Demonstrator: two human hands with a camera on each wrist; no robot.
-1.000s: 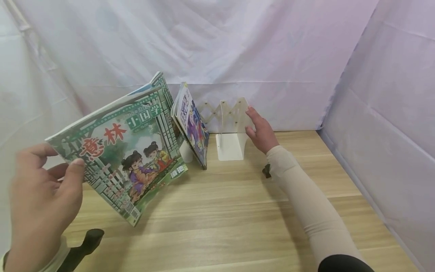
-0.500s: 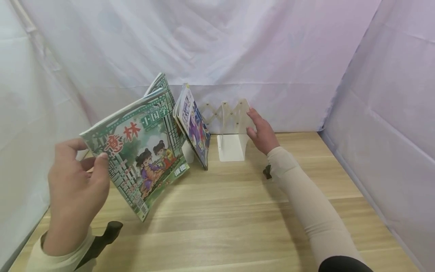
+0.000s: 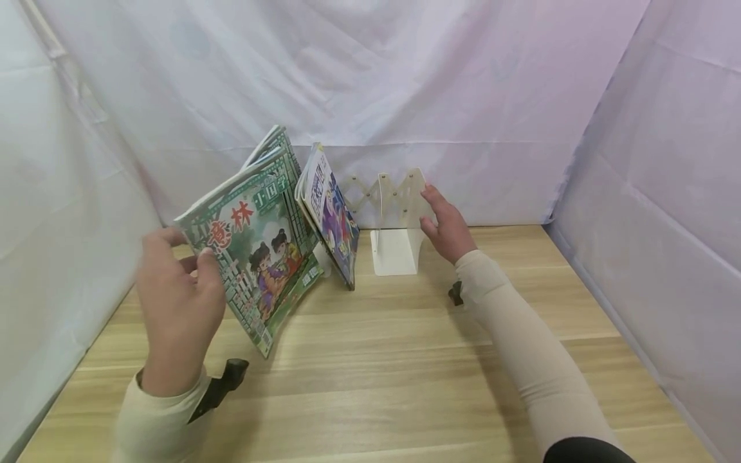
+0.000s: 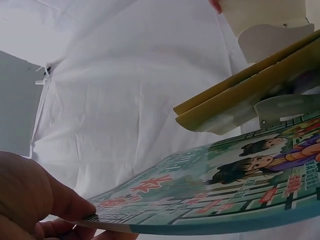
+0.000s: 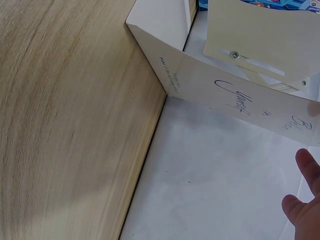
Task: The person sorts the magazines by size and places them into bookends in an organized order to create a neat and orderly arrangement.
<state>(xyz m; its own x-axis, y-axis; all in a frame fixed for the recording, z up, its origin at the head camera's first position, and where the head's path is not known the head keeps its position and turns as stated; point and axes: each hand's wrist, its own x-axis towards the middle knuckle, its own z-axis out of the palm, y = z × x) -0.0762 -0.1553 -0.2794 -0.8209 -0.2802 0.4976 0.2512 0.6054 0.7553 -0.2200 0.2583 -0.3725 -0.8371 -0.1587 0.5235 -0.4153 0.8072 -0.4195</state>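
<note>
My left hand (image 3: 179, 289) pinches the left edge of a green-covered magazine (image 3: 263, 251) between thumb and fingers, holding it tilted at the left of the other books. In the left wrist view, the thumb lies on the cover of the magazine (image 4: 240, 185). Behind it shows the top of a similar green magazine (image 3: 293, 157). At the right end of a white extendable bookend (image 3: 393, 251), my right hand (image 3: 447, 225) has its fingers extended, fingertips right at the end plate. In the right wrist view, that end plate (image 5: 200, 82) carries handwritten-style lettering.
Several thin books with a purple-and-blue cover (image 3: 332, 215) lean in the bookend, just right of the magazines. The crossed linkage (image 3: 367, 195) runs along the back. A wooden tabletop (image 3: 376, 373) meets white cloth walls (image 3: 463, 77) at the back and sides.
My left hand has moved right and slightly forward with the magazine, bringing it closer to the leaning books. The right hand stays at the bookend's end plate.
</note>
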